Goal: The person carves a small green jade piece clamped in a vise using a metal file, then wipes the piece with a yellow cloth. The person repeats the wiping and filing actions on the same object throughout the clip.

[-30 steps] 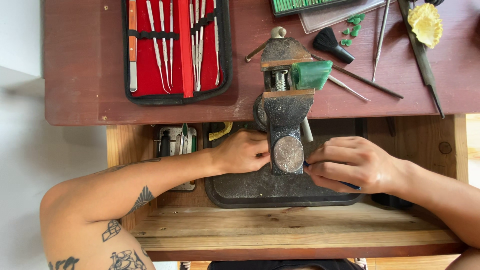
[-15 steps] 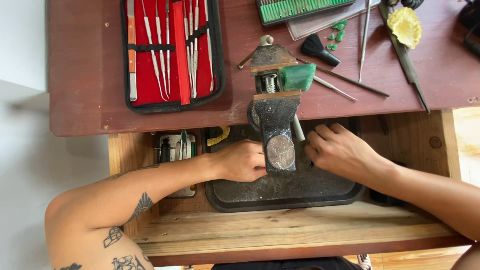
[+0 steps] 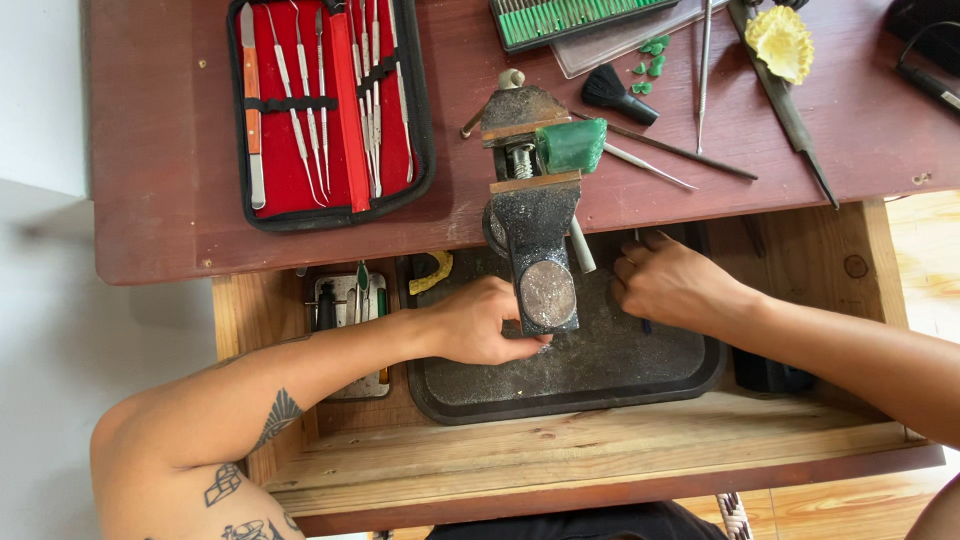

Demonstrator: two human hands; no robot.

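- Below the front edge of the reddish bench, an open wooden drawer carries a dark metal tray dusted with filings.
- Clamped at the bench edge, a small grey vise reaches out over the tray; its jaws grip a green block up on the bench top.
- The left hand lies on the tray just left of the vise's round end, fingers curled together and their tips tucked under that end; whether they pinch something small there cannot be told.
- The right hand sits over the tray to the right of the vise, apart from it, fingers bent and bunched together; a thin dark stick shows under the hand, but a grip on it cannot be told.
- On the bench to the left, an open black case with a red lining holds a row of slim metal picks and one orange-handled tool.
- Behind the vise lie a small black brush, green chips, long thin rods and a pale yellow carved flower.
- A tray of green-tipped bits sits at the far edge.
- In the drawer's left compartment, a pale box holds small tools, and a yellow curved piece lies beside it.
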